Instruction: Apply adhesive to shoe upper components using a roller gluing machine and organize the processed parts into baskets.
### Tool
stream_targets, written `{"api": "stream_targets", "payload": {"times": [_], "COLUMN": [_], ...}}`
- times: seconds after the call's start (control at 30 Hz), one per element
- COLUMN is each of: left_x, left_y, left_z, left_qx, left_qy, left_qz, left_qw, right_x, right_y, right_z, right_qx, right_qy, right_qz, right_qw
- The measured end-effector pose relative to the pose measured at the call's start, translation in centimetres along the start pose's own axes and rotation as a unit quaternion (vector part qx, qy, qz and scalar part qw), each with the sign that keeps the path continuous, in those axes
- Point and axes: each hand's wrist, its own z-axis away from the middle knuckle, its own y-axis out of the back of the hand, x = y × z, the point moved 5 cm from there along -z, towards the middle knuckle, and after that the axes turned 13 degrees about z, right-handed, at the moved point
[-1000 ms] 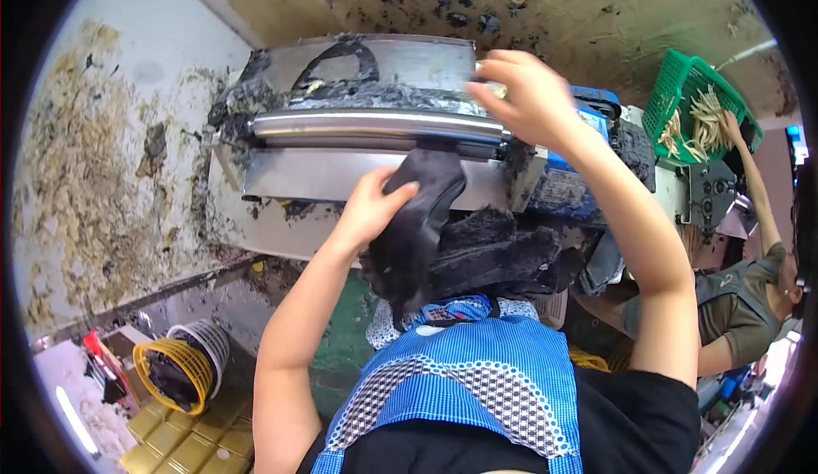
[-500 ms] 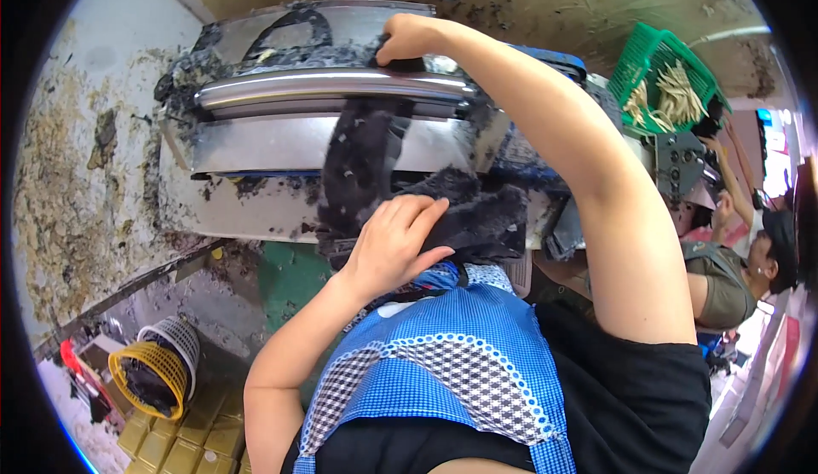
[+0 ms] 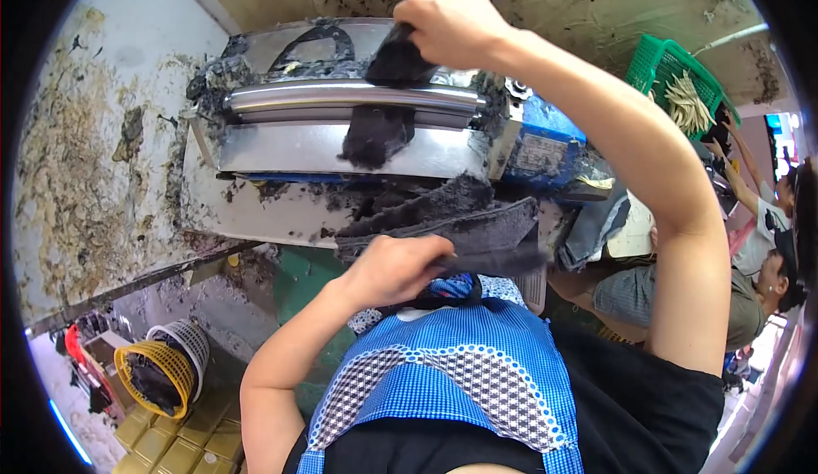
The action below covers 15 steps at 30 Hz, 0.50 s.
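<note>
One black fleecy strip (image 3: 377,133) is seen on both sides of one steel roller (image 3: 307,99), back from the bench's (image 3: 226,214) near edge; its far end is pinched by the right hand (image 3: 452,26). Soft, light, limp handling is expected, best gripped flat by the ends. One blurred dark piece (image 3: 498,262) is pinched by the left hand (image 3: 392,268), beside one uncountable heap (image 3: 452,201).

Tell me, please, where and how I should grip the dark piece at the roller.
The dark piece is probably best gripped by its far end, from above, beyond the roller: that end stands raised, and the right hand holds it there. Its near end seems flat against the plate.
</note>
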Motion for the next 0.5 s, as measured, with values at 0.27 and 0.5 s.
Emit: {"api": "stream_targets", "payload": {"times": [0.27,0.5], "left_x": [-6.2,-9.9], "left_y": [7.9,9.3], "left_z": [4.6,-0.6], "left_qx": [0.234,0.245], "left_qy": [0.232,0.289], "left_qz": [0.112,0.204], "left_qw": [0.937,0.903], "right_x": [4.6,9.2], "right_y": [2.7,1.7], "right_z": [-6.2,-9.5], "right_qx": [-0.013,0.076], "right_qy": [-0.040,-0.080], "right_qz": [0.053,-0.081], "right_qw": [0.998,0.991]}}
